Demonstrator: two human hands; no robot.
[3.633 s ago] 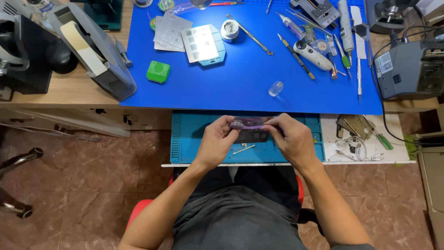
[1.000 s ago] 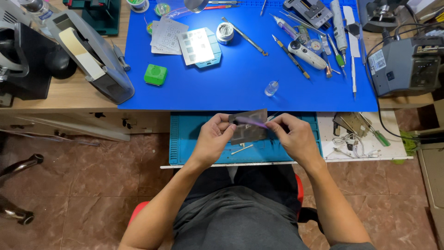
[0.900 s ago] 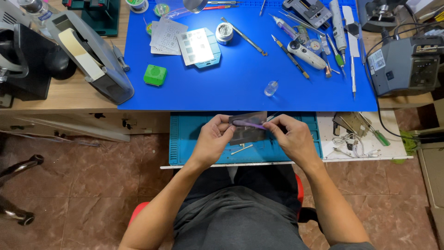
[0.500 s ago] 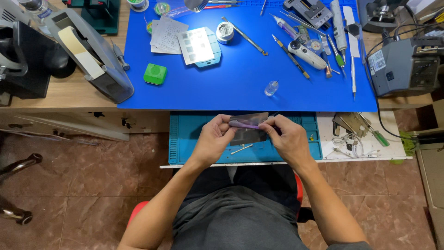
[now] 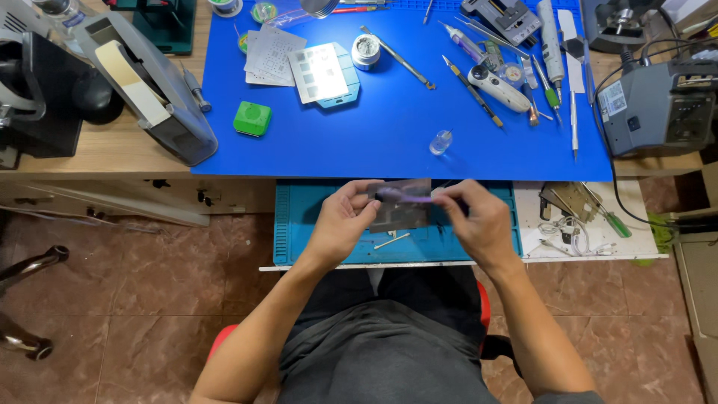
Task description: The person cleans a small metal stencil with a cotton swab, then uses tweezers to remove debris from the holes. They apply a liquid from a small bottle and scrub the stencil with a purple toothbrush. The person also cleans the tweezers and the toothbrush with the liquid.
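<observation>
L hand (image 5: 340, 224) pinches thin grey metal stencil sheet (image 5: 400, 209), held flat over teal pull-out tray (image 5: 299, 224). R hand (image 5: 479, 221) fingers pinch purple brush (image 5: 407, 196) across it. Looks like scrubbing step; next stroke needs light, even pressure w/ sheet steady.

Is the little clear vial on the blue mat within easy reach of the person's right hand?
Probably yes: the vial stands alone just beyond the right hand, nothing between. But that hand pinches a purple tool, so it isn't free.

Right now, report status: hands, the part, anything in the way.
Left hand and right hand hold grey plate over teal tray. Purple strip across its top. Nothing blocking.
</observation>
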